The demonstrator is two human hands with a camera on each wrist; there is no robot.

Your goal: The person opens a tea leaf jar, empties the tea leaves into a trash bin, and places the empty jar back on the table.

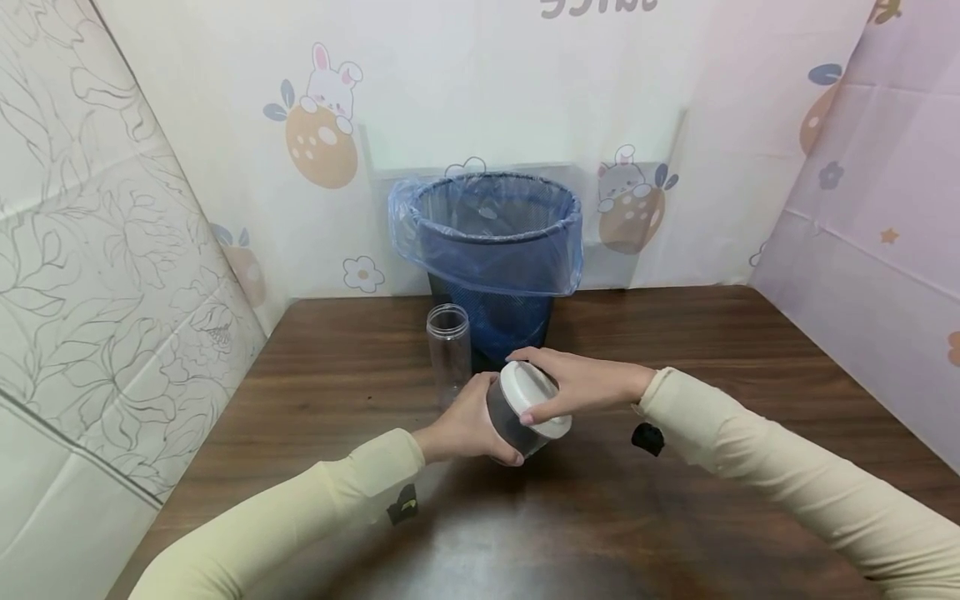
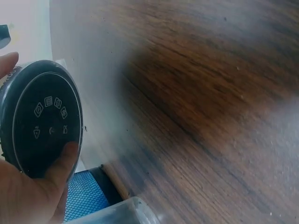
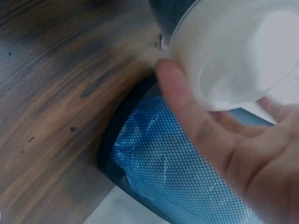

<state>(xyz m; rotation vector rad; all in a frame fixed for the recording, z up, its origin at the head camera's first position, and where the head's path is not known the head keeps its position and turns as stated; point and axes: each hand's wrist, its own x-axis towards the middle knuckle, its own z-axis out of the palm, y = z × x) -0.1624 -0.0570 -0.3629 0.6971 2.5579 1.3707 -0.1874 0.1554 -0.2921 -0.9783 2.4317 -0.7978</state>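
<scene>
Nearest were two cream sleeves [image 1: 277, 521], with one black piece [image 1: 403, 504] by the left cuff and another [image 1: 647, 439] by the right; beyond them worked two hands. The left hand [image 1: 468, 425] was wrapped round the side of one dark jar [image 1: 512, 423]; the right hand [image 1: 573, 383] pinched the rim of its one white lid [image 1: 531, 387] between thumb and fingers. The jar was tilted between the hands, over the counter [image 1: 337, 367] and before the bin, its lid leaning up to the right; its base carried seven small pictograms [image 2: 49, 101], four above and three below, while marks on its edge were too faint to read; no brand could be made out.

Just beyond the left hand stood one clear bottle [image 1: 450, 350], upright and open at its threaded neck; whether the hand touched it I cannot tell. Behind came one mesh bin [image 1: 491, 321], with one blue bag [image 1: 517, 271] folded over its rim; farthest hung a pale cloth [image 1: 480, 58] with two rabbits [image 1: 330, 92], each on an orange fruit, and grey letters [image 1: 600, 7] cut off at the top edge, not surely legible.
</scene>
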